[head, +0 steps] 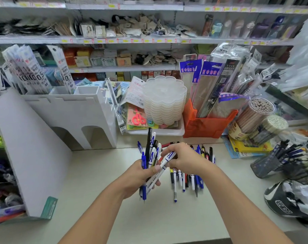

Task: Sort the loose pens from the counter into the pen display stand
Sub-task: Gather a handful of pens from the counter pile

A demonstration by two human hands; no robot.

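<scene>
My left hand (141, 176) grips a bunch of pens (150, 148), blue, black and white ones, standing upright above the counter. My right hand (185, 159) pinches a white pen with a blue cap (164, 162), laid slantwise against the bunch. More loose pens (186, 180) lie on the counter under and behind my right hand. The white pen display stand (70, 113) rises at the left, its upper slots holding packaged pens.
A stack of clear flower-shaped trays (164, 101) sits behind the pens, next to an orange bin (206, 124) with long packs. Pencil tubs (255, 118) and a mesh cup of pens (272, 164) stand at the right. A dark bag (290, 199) lies near the right edge.
</scene>
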